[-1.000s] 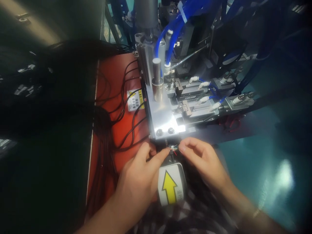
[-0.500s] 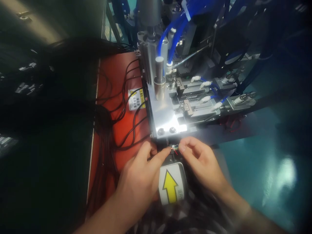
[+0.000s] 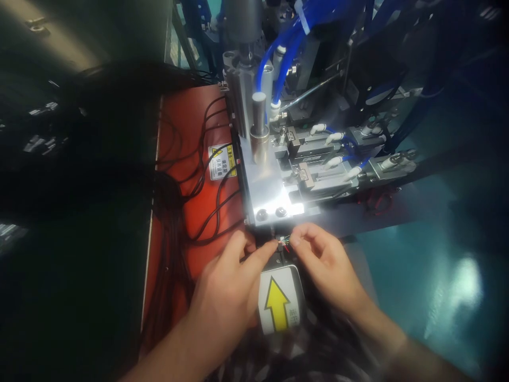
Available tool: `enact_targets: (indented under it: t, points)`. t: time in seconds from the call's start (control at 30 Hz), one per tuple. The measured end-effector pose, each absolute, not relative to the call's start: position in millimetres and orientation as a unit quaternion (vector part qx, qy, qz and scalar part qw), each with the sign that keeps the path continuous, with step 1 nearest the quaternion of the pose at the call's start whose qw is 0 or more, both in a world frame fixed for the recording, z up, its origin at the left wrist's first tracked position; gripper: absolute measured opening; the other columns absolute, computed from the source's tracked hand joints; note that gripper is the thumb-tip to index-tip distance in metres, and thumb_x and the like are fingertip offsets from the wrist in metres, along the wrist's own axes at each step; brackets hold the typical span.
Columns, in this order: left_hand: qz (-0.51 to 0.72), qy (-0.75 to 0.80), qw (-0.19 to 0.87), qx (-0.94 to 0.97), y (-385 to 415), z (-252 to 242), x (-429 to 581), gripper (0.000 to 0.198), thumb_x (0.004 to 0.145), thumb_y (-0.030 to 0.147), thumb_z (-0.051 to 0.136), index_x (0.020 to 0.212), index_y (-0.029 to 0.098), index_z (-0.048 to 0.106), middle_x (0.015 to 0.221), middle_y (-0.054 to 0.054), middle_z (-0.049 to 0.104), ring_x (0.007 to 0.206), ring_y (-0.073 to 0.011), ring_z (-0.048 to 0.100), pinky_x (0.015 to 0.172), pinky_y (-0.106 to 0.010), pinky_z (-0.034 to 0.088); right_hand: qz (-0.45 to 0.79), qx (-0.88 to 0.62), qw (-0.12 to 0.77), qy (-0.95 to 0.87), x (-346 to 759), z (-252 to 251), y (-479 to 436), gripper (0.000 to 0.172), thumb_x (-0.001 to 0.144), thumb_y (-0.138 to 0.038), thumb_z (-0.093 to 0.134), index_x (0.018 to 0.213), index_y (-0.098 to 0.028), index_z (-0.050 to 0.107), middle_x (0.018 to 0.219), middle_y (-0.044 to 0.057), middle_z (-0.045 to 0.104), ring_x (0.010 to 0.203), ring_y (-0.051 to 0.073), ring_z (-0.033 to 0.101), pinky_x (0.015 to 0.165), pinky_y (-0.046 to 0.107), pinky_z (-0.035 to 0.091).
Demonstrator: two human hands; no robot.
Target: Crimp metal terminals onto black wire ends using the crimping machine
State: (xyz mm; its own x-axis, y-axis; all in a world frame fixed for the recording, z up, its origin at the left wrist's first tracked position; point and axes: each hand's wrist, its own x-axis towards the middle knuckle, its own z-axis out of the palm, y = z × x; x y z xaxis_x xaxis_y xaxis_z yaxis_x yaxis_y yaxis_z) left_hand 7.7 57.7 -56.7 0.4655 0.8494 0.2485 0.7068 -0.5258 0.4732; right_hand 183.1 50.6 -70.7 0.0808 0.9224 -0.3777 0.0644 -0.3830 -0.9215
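Thin coloured wires (image 3: 284,241), with red, green and white among them, fan out between my two hands just below the bright metal plate (image 3: 264,183) of the machine. My left hand (image 3: 228,276) is closed, its thumb and fingertip at the left end of the wires, where the cable they come from is mostly hidden. My right hand (image 3: 324,260) pinches the wires' free ends between thumb and forefinger. Right under the wires sits a white label (image 3: 276,300) with a yellow arrow.
Black cables (image 3: 217,207) loop across the red-orange panel (image 3: 194,154) on the left, near a warning sticker (image 3: 222,162). Blue air hoses (image 3: 282,63) and pneumatic cylinders (image 3: 330,172) fill the machine beyond and to the right. Greenish floor (image 3: 429,276) lies at the right.
Both hands keep nearly the same pose at the wires. My right fingertips have shifted very slightly left.
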Motion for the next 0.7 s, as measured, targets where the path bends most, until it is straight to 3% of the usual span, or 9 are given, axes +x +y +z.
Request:
enact_targets:
  t: [0.2, 0.43, 0.7]
  points:
    - [0.231, 0.455, 0.152, 0.847, 57.8, -57.8, 7.7, 0.033, 0.09, 0.014, 0.043, 0.112, 0.014, 0.069, 0.085, -0.007, 0.053, 0.062, -0.012, 0.058, 0.051, -0.021, 0.051, 0.52, -0.638, 0.388, -0.414, 180.6, -71.3, 47.9, 0.018, 0.088, -0.034, 0.055, 0.077, -0.02, 0.052, 0.067, -0.002, 0.05, 0.059, 0.012, 0.046, 0.051, 0.023, 0.036]
    - [0.224, 0.456, 0.155, 0.847, 57.7, -58.6, 6.3, 0.034, 0.09, 0.013, 0.043, 0.112, 0.017, 0.068, 0.086, -0.006, 0.052, 0.063, -0.0102, 0.056, 0.053, -0.018, 0.051, 0.669, -0.568, 0.385, -0.287, 188.4, -75.1, 50.3, 0.033, 0.081, -0.049, 0.064, 0.076, -0.018, 0.055, 0.053, -0.007, 0.038, 0.048, 0.008, 0.031, 0.046, 0.022, 0.025]
    - [0.228, 0.455, 0.158, 0.846, 57.3, -59.0, 6.5, 0.034, 0.089, 0.015, 0.043, 0.112, 0.018, 0.067, 0.084, -0.004, 0.05, 0.06, -0.0087, 0.054, 0.052, -0.018, 0.049, 0.628, -0.604, 0.391, -0.295, 185.2, -69.2, 43.4, 0.03, 0.076, -0.044, 0.07, 0.075, -0.017, 0.059, 0.059, -0.004, 0.049, 0.05, 0.008, 0.037, 0.045, 0.021, 0.028]
